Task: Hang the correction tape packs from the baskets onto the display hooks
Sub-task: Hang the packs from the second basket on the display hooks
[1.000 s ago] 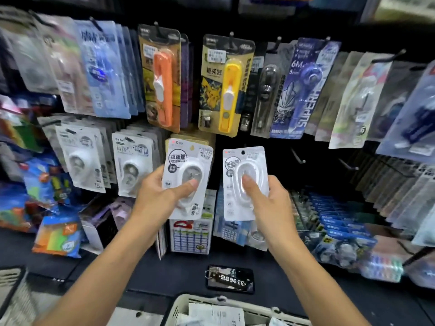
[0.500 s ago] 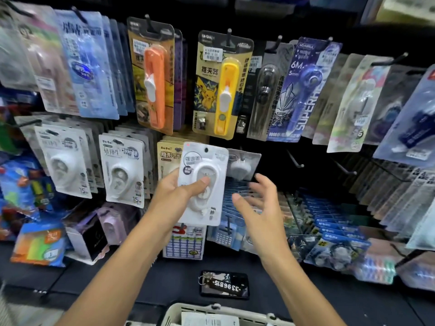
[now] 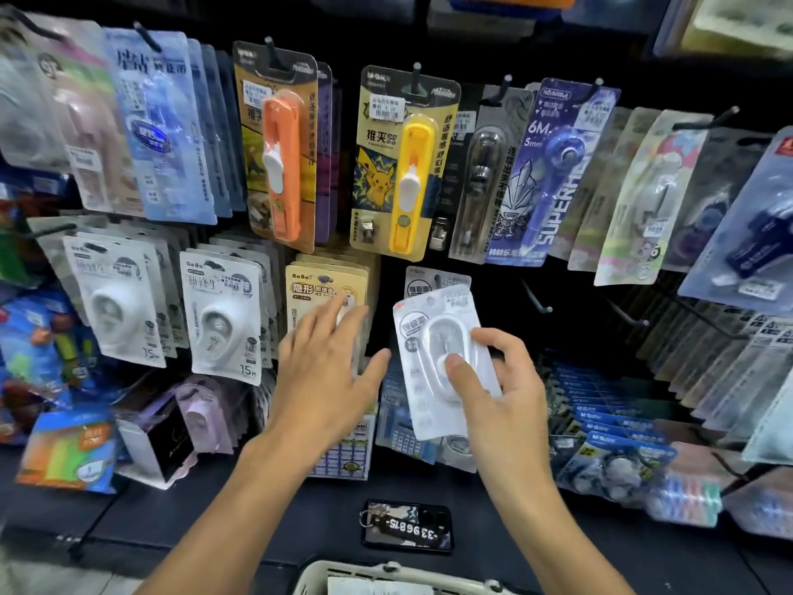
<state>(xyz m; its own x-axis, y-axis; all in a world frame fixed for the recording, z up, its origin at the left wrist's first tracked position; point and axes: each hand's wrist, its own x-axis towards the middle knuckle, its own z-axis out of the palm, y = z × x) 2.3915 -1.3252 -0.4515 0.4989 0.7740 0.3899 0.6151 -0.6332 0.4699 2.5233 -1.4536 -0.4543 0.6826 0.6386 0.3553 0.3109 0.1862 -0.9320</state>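
My right hand [image 3: 510,397] grips a white correction tape pack [image 3: 433,337], thumb pressed on its clear blister, holding it tilted in front of the display wall. Just above and behind it, a matching white pack [image 3: 433,280] hangs on a hook. My left hand [image 3: 326,380] is open with fingers spread and holds nothing; it hovers in front of the beige packs [image 3: 326,285]. The rim of a pale basket [image 3: 377,573] with more packs shows at the bottom edge.
Two bare hooks [image 3: 538,302] [image 3: 631,317] stick out to the right of the held pack. Full rows of hanging packs surround the spot. A phone with a key tag [image 3: 407,526] lies on the dark shelf below.
My right hand hung its pack on the hook and let go. The pack my left hand held has passed to my right hand, and my left hand is now open.
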